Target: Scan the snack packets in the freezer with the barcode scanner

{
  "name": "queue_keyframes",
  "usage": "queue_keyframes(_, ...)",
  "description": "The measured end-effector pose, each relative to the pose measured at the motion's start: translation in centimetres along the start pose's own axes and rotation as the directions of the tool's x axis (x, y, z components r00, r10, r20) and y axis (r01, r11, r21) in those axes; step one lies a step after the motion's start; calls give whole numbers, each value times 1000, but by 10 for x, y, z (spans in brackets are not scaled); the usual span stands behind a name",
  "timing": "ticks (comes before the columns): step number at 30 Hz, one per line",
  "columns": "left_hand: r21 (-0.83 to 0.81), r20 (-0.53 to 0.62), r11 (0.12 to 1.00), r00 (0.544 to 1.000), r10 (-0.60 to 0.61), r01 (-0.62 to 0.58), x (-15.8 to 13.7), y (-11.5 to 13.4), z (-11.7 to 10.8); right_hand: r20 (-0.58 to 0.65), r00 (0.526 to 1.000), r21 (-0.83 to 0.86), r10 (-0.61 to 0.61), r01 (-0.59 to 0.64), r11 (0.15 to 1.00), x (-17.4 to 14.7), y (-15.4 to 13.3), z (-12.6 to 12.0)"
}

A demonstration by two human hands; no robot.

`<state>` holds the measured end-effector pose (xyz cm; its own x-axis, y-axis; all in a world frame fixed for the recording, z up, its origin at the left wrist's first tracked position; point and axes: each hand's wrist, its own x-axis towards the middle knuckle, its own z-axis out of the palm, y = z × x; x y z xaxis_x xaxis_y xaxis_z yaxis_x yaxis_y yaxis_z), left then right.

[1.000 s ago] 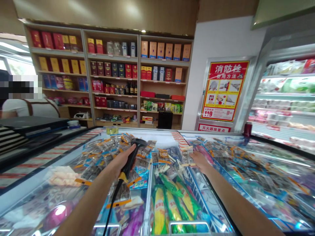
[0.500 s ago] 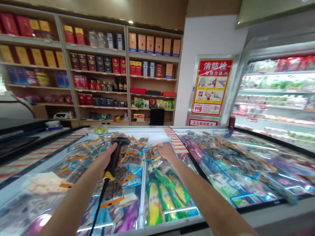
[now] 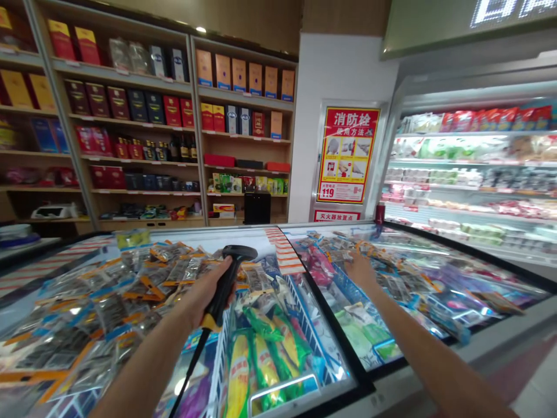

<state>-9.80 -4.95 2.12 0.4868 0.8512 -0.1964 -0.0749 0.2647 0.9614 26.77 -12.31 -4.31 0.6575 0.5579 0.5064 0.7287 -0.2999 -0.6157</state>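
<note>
My left hand (image 3: pixel 206 291) is wrapped round the handle of a black and yellow barcode scanner (image 3: pixel 223 290), its head up and a black cable trailing down toward me. It is held over the left chest freezer's glass top, where many small clear packets (image 3: pixel 104 310) with orange and blue edges lie spread out. My right hand (image 3: pixel 360 270) is stretched out over the right part of the freezer top, close against more small packets (image 3: pixel 391 264) heaped there. Its fingers are blurred and partly hidden, so I cannot tell whether they grip a packet.
Under the glass, a basket (image 3: pixel 311 325) holds corn cobs (image 3: pixel 238 371) in green and yellow wrappers. A black frame bar (image 3: pixel 324 302) divides the freezer tops. Shelves of boxes (image 3: pixel 172 110) stand behind. A red and yellow poster (image 3: pixel 348 154) and a lit display fridge (image 3: pixel 474 162) are at the right.
My view has turned right. My right hand has gone from the packets on the left freezer top, across the divider, to those on the right. My left hand still holds the scanner.
</note>
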Motion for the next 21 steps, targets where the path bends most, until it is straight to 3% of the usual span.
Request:
queue_keyframes(4, 43, 17, 998, 999, -46, 45, 3, -5, 19, -87, 995, -51, 57, -62, 997, 8, 51, -21)
queue_keyframes(8, 59, 38, 996, 997, -65, 62, 6, -10, 25, -54, 998, -96, 19, -25, 995, 5, 72, -19)
queue_keyframes(13, 50, 39, 997, 997, -64, 62, 12, -15, 22, 78, 992, -152, -97, 108, 982, -3, 61, -15)
queue_keyframes(17, 35, 33, 997, 997, -69, 68, 10, -16, 20, 235, 952, -154, -195, 235, 960, -10, 43, -10)
queue_keyframes(21, 31, 27, 994, 994, -104, 103, 3, -17, 19, 315, 936, -195, -155, 224, 955, -10, 31, -2)
